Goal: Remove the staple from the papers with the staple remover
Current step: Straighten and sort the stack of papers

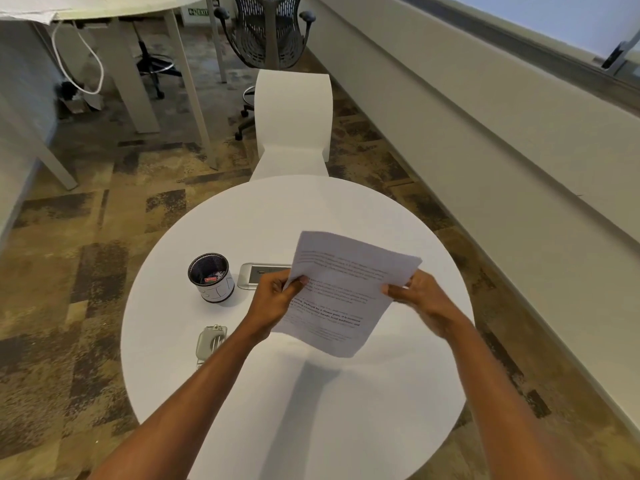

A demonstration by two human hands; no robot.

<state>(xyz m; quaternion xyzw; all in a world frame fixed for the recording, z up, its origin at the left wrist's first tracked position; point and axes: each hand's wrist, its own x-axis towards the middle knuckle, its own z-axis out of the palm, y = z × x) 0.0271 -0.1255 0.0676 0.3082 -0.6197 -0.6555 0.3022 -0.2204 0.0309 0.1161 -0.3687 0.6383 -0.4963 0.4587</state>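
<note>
The printed papers (341, 289) are held up above the round white table (242, 223), tilted, with text facing me. My left hand (273, 299) pinches their left edge, thumb on top. At the right edge, my right hand (420, 299) grips the sheets too. I cannot make out the staple. A grey staple remover (211, 341) lies flat on the table, left of my left forearm, and neither hand touches it.
A black mesh cup (210, 277) with small items inside stands on the table's left part. A grey power socket plate (258, 275) is set into the tabletop, partly behind the papers. A white chair (292, 123) stands beyond the table, a wall ledge runs along the right.
</note>
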